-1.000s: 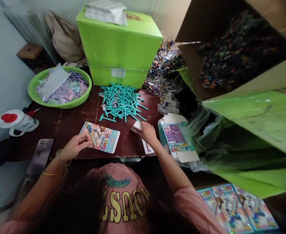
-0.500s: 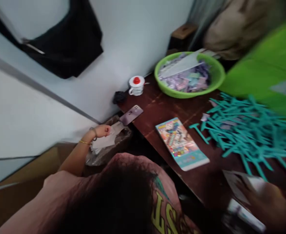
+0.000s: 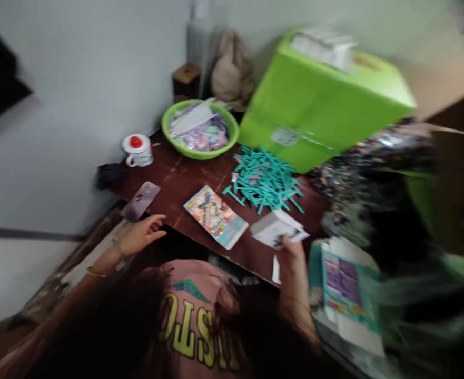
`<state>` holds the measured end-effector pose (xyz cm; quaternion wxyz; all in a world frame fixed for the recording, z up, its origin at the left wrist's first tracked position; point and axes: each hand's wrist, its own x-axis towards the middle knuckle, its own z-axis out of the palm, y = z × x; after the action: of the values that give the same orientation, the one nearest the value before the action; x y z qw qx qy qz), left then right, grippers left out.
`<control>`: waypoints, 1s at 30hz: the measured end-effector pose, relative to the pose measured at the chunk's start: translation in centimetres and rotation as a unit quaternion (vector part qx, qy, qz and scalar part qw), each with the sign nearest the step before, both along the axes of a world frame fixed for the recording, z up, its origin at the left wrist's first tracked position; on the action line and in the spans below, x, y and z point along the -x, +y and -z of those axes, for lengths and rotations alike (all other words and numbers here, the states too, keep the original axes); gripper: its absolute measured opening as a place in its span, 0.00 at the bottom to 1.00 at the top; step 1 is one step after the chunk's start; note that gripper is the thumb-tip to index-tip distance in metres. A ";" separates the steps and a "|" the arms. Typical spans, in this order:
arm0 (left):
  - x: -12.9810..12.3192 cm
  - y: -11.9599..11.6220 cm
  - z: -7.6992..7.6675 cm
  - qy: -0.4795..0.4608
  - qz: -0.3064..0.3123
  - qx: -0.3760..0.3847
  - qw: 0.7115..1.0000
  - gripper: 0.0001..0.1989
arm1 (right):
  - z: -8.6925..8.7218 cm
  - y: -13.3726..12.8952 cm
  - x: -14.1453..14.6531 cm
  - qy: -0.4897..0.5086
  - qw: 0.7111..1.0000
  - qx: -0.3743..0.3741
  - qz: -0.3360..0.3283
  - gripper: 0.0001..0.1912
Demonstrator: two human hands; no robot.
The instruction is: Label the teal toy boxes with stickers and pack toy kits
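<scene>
My right hand [image 3: 294, 258] grips a white printed paper [image 3: 269, 227], which looks folded, over the table's front right part. A small white slip [image 3: 276, 269] shows beside that wrist. My left hand [image 3: 147, 231] is at the front left table edge, fingers loosely bent and apart with nothing in them. Just beyond it lies a purple phone [image 3: 140, 201]. Between the hands a colourful printed packet [image 3: 216, 217] lies flat on the dark red table [image 3: 176, 197]. Behind the paper spreads a pile of teal T-shaped plastic pieces [image 3: 265, 179].
At the back stand a green basin [image 3: 198, 155] of small packets, a lidded mug [image 3: 139, 157] and a big green box [image 3: 295, 116]. To the right are flat printed cartons [image 3: 344, 287] and clear plastic bags [image 3: 346, 210]. A dark object [image 3: 111, 176] sits by the wall.
The view has swung right. My left hand has come away from the papers in the bag-lined box back to the table edge. My right hand, blurred before, now shows clearly with the paper.
</scene>
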<state>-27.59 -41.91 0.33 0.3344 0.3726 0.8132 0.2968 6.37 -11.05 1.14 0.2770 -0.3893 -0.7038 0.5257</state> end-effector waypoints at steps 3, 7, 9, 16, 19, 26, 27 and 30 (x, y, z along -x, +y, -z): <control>-7.1 10.9 -1.6 -0.149 0.178 -0.195 0.953 0.40 | 1.7 -2.9 1.9 0.059 0.993 0.096 0.036 0.34; -15.1 18.9 -0.9 -0.186 0.160 -0.248 0.937 0.32 | 1.4 -4.8 2.3 0.113 0.986 0.117 0.038 0.36; -17.0 20.3 0.4 -0.189 0.154 -0.240 0.939 0.26 | -0.5 -4.4 0.3 0.062 0.995 -0.027 0.075 0.37; -20.8 22.8 2.3 -0.044 0.273 -0.277 0.920 0.30 | -4.6 0.3 -6.7 -0.158 0.937 -0.270 -0.158 0.29; -20.3 24.6 1.7 0.067 0.275 -0.321 0.904 0.40 | -2.0 2.8 -6.8 -0.188 0.930 -0.291 -0.124 0.26; -14.8 23.0 1.7 0.156 0.256 -0.244 0.922 0.33 | 1.9 5.0 -3.3 -0.388 0.851 -0.339 -0.096 0.25; -14.4 22.3 1.8 0.157 0.256 -0.237 0.924 0.31 | 1.8 5.6 -3.2 -0.391 0.858 -0.318 -0.099 0.24; -14.0 20.6 2.3 0.148 0.252 -0.230 0.928 0.27 | 1.5 8.7 -3.7 -0.323 0.925 -0.129 -0.150 0.23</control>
<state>-13.56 -21.34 -2.00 0.1788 0.6716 0.6422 0.3234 10.11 -2.31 -0.33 0.0002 -0.3887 -0.8671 0.3117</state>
